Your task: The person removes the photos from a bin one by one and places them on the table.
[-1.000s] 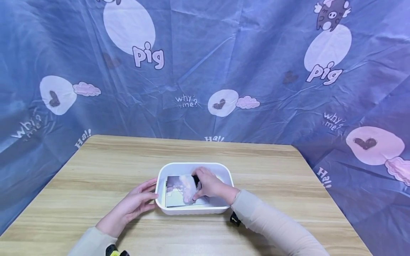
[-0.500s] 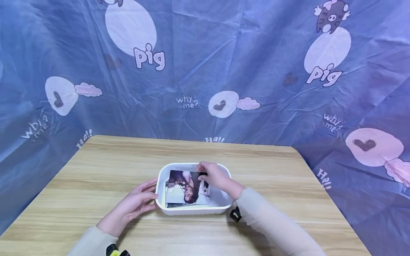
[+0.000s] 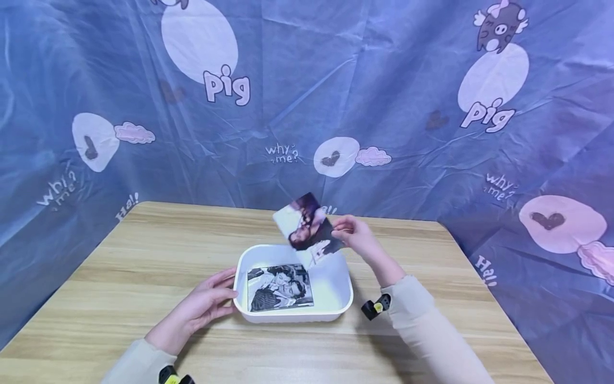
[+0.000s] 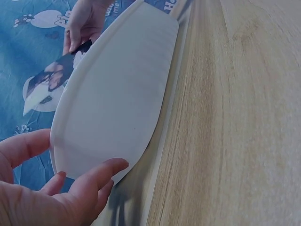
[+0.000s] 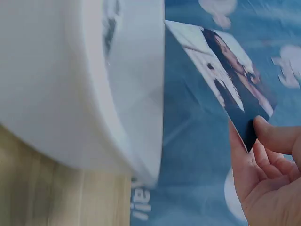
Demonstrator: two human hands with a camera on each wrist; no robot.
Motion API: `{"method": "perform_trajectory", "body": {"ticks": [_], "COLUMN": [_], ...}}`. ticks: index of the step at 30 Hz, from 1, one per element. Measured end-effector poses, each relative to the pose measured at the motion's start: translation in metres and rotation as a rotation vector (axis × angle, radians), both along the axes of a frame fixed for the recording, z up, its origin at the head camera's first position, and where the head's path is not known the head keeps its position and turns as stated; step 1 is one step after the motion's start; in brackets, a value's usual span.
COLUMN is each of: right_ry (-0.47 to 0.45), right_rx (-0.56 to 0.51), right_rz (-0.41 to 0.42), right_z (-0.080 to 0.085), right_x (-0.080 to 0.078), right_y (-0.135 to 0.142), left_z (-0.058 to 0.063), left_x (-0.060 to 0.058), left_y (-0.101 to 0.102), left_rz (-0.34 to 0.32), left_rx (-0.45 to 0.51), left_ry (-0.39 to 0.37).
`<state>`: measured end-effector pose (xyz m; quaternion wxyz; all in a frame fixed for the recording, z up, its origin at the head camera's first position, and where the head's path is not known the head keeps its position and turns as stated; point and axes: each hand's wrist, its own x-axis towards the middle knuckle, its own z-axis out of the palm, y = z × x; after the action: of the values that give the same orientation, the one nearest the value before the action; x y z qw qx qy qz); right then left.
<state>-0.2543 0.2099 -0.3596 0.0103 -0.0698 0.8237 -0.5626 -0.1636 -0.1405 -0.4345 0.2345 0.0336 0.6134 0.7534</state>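
A colour photo print [image 3: 307,226] is in the air above the far right part of a white plastic box [image 3: 331,309]. My right hand [image 3: 357,237] pinches it by one corner between thumb and fingers, as the right wrist view also shows with the photo [image 5: 230,75]. Inside the box, toward its left, lies a black-and-white photo [image 3: 280,288] of people, with an edge of what may be another print under it. My left hand [image 3: 206,301] rests against the box's left end; in the left wrist view its fairly straight fingers [image 4: 101,172] touch the outer wall.
The box stands on a light wood-grain table [image 3: 172,240]. Behind and beside the table hangs a blue printed cloth [image 3: 288,106]. A small black-and-yellow device [image 3: 376,306] is at my right wrist, another [image 3: 172,375] at my left.
My right hand has lifted the colour photo up out of the box, toward the far right, and tilted it. The black-and-white photo beneath is now uncovered. My left hand has stayed in place.
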Motion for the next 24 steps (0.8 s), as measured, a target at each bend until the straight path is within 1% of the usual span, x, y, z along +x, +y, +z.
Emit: {"method": "perform_trajectory", "body": {"ticks": [3,6,9,11,16,19,22,24], "right_ry": [-0.047,-0.093,-0.14,-0.17,-0.232,-0.267,-0.301,-0.318], "right_rx": [-0.154,-0.311,-0.424,-0.475,-0.537,-0.514,-0.482,-0.481], "right_rz": [-0.075,-0.109,-0.141,-0.164,-0.225,-0.26,-0.262,-0.257], "right_z": [0.0,-0.005,-0.012,-0.018,-0.034,-0.046,-0.057,-0.064], "right_x": [-0.006,-0.012,-0.018,-0.022,-0.033,-0.039,-0.044,-0.046], "right_y": [0.018,0.036,0.049,0.057,0.07,0.073,0.072,0.07], "left_z": [0.0,-0.001,-0.001,-0.001,0.0,0.0,-0.001,-0.001], "left_x": [0.0,0.0,0.0,-0.001,0.0,0.0,0.0,0.0], "left_y": [0.0,0.0,0.0,0.0,0.0,0.0,-0.001,0.0], "left_rz": [0.003,0.002,0.0,0.0,0.003,0.002,0.001,0.004], "left_rx": [0.001,0.001,0.004,0.005,0.008,0.015,0.023,0.022], "left_ry": [-0.002,0.001,0.005,0.007,0.01,0.01,0.007,0.006]}}
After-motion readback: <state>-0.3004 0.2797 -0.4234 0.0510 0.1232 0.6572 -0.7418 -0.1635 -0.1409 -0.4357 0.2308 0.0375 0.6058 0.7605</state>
